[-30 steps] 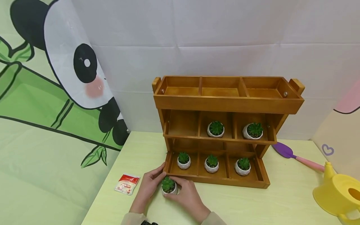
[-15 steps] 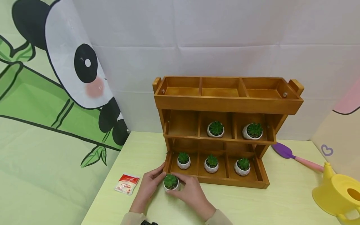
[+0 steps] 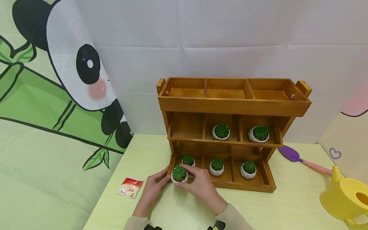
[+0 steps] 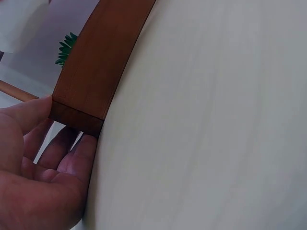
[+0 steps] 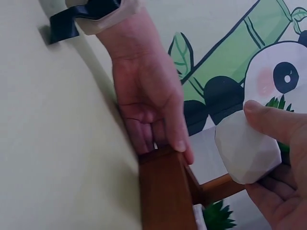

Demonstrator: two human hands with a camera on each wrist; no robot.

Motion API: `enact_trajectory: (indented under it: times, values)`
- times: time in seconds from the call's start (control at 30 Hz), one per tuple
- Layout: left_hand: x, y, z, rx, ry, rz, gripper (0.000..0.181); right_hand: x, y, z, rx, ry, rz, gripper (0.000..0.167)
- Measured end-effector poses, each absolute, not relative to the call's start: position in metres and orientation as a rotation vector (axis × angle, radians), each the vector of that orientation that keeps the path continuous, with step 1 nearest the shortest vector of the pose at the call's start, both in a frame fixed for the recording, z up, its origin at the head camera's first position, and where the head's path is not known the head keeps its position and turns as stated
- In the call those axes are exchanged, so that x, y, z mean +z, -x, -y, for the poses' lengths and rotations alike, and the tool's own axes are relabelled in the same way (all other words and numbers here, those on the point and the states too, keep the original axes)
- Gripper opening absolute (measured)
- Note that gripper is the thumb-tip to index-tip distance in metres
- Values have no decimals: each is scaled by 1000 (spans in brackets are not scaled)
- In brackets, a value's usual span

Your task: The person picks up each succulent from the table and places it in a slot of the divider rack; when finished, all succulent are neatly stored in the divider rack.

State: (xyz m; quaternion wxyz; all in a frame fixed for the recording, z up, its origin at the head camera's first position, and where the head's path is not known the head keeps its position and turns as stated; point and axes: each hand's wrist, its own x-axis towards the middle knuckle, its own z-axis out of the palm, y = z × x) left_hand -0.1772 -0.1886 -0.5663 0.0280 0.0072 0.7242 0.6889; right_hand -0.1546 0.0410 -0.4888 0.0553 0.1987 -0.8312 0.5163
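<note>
In the head view my right hand pinches a potted succulent by its white faceted pot, raised at the front left corner of a wooden shelf. The right wrist view shows the pot between thumb and fingers, off the table. My left hand holds the shelf's lower front left corner; in the left wrist view its thumb lies at the top edge and its fingers bend at the end face. Behind the held pot, partly hidden, another potted succulent stands in the bottom left compartment.
Two more succulents stand in the bottom tier, and two in the middle one. A red-and-white packet lies left. Right are a purple trowel and a yellow watering can.
My right hand has carried the succulent up and to the right, from beside the left hand to over the shelf's front left edge. The left hand stays at the corner.
</note>
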Motion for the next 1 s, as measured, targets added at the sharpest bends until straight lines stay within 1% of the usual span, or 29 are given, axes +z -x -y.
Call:
enact_trajectory:
  times: [0.37, 0.63, 1.0]
  values:
    - [-566, 178, 189, 2062, -20, -2309, 43, -449, 170, -50, 1483, -664, 2456, 65]
    - [-567, 179, 189, 2066, -12, -2305, 44, -420, 178, -56, 1546, -709, 2410, 64]
    - [-567, 179, 189, 2089, -14, -2283, 44, -390, 192, -61, 1479, -737, 2387, 63]
